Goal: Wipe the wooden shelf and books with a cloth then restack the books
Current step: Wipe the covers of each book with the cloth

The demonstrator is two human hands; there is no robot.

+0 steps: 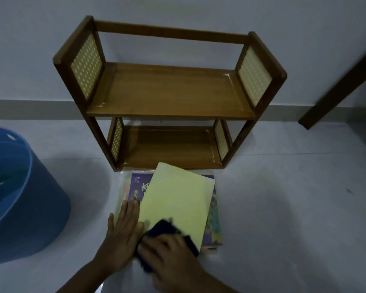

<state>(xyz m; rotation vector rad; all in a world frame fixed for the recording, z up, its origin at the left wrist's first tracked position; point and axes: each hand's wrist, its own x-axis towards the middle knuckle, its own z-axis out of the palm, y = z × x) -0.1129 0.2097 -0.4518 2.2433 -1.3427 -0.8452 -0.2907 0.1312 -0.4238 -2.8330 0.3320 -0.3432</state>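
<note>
A pale yellow-green book lies flat on top of a stack of books at six o'clock from the two-tier wooden shelf, its long axis tilted toward one o'clock. The right hand grips a dark blue cloth on the book's near corner. The left hand lies flat, fingers straight, pressing the stack at nine o'clock of the cloth. A blue tub stands at nine o'clock of the stack.
</note>
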